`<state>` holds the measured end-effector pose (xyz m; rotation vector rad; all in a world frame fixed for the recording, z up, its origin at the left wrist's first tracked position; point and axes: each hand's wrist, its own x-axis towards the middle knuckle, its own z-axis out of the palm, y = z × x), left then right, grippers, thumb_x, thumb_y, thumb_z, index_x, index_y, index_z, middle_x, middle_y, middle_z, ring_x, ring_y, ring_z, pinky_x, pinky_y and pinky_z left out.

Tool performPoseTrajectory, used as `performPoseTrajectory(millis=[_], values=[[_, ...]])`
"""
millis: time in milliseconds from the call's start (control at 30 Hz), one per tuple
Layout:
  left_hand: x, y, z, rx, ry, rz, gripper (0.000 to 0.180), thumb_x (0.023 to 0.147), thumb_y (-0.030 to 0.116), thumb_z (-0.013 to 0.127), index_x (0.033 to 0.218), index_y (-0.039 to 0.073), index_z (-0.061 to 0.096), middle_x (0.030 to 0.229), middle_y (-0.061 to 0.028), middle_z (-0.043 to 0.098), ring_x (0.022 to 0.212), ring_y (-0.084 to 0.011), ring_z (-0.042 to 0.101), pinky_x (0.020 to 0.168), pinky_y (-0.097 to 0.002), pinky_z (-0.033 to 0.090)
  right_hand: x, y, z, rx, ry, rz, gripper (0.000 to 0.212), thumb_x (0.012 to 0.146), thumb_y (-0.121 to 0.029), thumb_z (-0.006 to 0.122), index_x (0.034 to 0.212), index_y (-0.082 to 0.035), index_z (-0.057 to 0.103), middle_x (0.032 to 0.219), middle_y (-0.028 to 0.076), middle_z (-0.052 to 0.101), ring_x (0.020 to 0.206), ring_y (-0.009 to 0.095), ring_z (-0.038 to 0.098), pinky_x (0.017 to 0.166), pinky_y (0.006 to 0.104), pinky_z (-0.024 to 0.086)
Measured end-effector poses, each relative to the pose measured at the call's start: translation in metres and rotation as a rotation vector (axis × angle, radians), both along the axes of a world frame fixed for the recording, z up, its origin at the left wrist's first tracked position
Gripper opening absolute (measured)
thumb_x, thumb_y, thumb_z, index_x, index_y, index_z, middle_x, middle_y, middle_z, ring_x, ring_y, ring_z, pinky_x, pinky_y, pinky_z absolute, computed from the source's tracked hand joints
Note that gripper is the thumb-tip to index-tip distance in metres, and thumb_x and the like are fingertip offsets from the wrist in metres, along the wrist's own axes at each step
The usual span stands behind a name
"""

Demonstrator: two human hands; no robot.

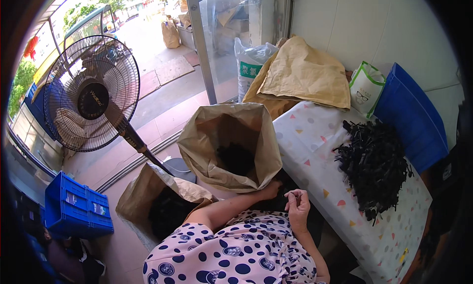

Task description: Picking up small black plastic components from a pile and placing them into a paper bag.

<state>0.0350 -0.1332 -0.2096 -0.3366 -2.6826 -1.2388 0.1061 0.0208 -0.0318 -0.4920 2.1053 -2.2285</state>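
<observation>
My left hand [270, 191] reaches across my lap to the lower right edge of a large brown paper sack [229, 183]. Its fingers look curled against something dark, and what they hold is hidden. Close by on the right, my right hand [297, 205] is raised with fingers bent in and pressed together; anything in them is too small to name. Black pieces [236, 158] lie deep inside the large sack. A second open sack [135, 200], beside my left arm, also contains black pieces [170, 210].
To my right, a table with a patterned white cover [315, 156] bears a heap of small black strips [377, 165]. Behind it stand a blue bin [411, 116], a white-green bag [367, 89] and folded brown sacks [305, 77]. On the left are a standing fan [93, 99] and blue crates [81, 205].
</observation>
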Motion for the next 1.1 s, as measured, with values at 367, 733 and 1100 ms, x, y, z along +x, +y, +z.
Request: performPoseTrajectory(millis=[367,733,1100], values=[[0.006,0.009,0.035,-0.115,0.044,-0.092,0.016,0.071,0.000,0.056,0.087,-0.002,0.060,0.078,-0.0265,0.061,0.074,-0.0424,0.061,0.065,-0.0456,0.048,0.002,0.003,-0.005,0.029,-0.008,-0.017,0.003,0.094,-0.004,0.052,0.093,-0.004,0.049,0.083,0.003,0.058,0.054,0.003,0.045,0.049,0.0172,0.040],[-0.043,0.009,-0.075,-0.011,0.334,0.510,0.023,0.082,0.010,0.051,0.102,0.000,0.053,0.109,-0.0287,0.053,0.108,-0.0457,0.049,0.098,-0.0503,0.035,-0.001,0.004,-0.006,0.009,-0.023,-0.007,0.003,0.095,-0.005,0.050,0.093,-0.004,0.047,0.086,0.003,0.059,0.054,0.003,0.045,0.049,0.0170,0.040],[0.015,0.019,0.006,0.087,0.202,0.359,0.023,0.079,0.011,0.060,0.098,0.000,0.054,0.087,-0.0246,0.058,0.088,-0.0408,0.057,0.081,-0.0454,0.045,0.001,0.003,0.001,-0.005,-0.018,-0.028,0.002,0.094,-0.004,0.052,0.093,-0.003,0.050,0.080,0.001,0.056,0.055,0.003,0.044,0.049,0.0173,0.038]])
